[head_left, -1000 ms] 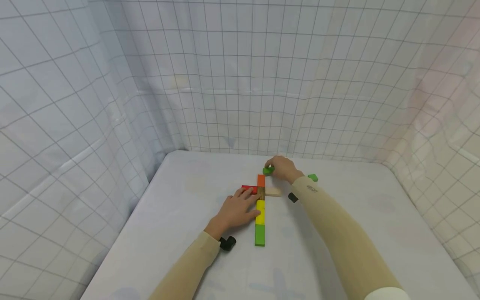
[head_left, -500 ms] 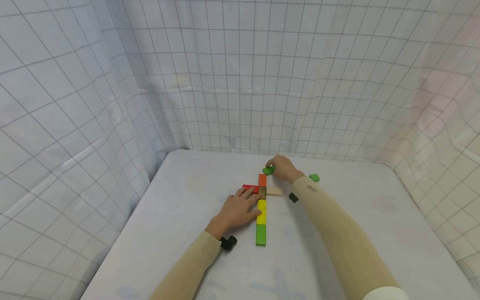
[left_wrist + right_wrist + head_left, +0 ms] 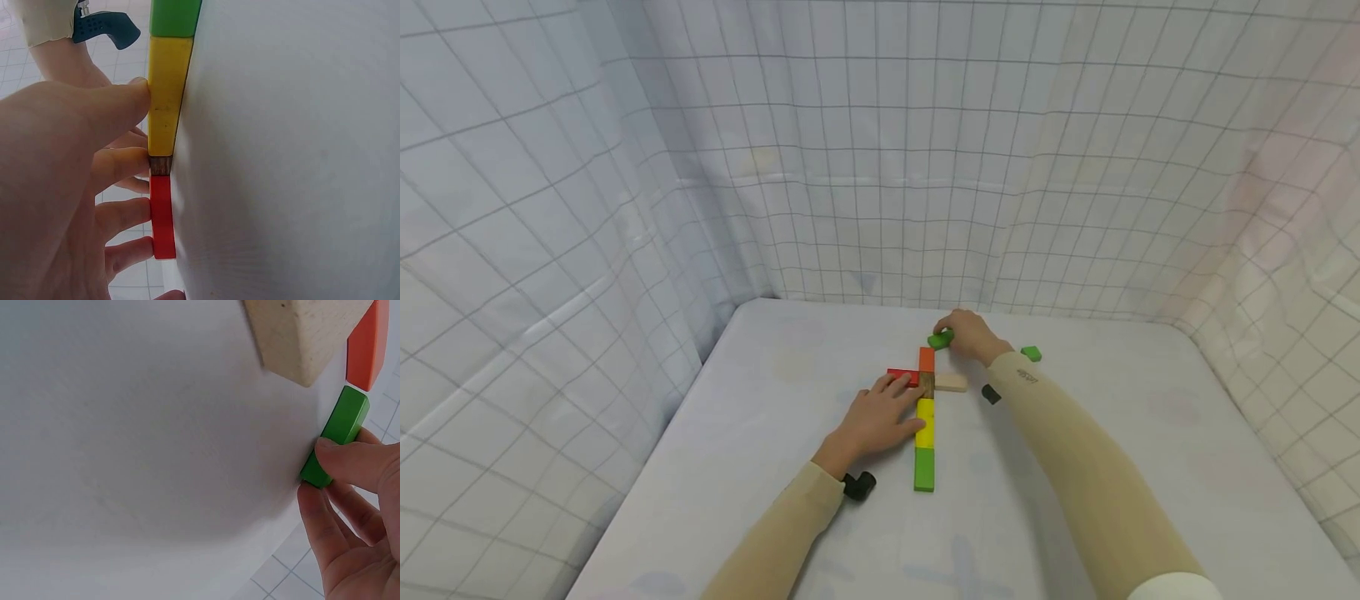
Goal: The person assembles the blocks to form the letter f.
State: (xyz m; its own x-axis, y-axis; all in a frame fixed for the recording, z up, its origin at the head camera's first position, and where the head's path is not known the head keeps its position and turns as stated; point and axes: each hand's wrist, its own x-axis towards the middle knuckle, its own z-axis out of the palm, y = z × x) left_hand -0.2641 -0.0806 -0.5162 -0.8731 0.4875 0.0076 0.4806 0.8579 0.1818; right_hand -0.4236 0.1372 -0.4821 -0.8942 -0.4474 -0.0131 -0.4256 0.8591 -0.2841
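Observation:
A line of flat blocks lies on the white table: green, yellow, brown, orange. A red block and a beige block stick out sideways from the brown one. My left hand lies flat beside the line, thumb against the yellow block and fingers against the red block. At the far end, just beyond the orange block, my right hand pinches a small green block on the table surface.
Another small green piece lies right of my right wrist. White grid-patterned curtains close the table in at the back and on both sides. Bare tabletop stretches to the left and right of the blocks.

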